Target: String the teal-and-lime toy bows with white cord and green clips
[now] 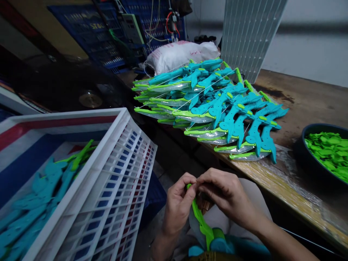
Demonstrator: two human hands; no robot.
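Note:
A toy crossbow with a bright green arm and teal body lies across my lap, its lower part cut off by the frame's bottom edge. My left hand is closed around the tip of the green arm, thumb and fingers pinching it. Close against it, my right hand is closed in a pinch at the same tip. What sits between the right fingertips is too small to make out. Beyond my hands, a pile of similar teal and green toy crossbows with white strings is stacked on the workbench.
To the left stands a white plastic crate with a striped lining, holding teal and green parts. A dark basin of green pieces is on the bench at right. Behind the pile lies a white sack.

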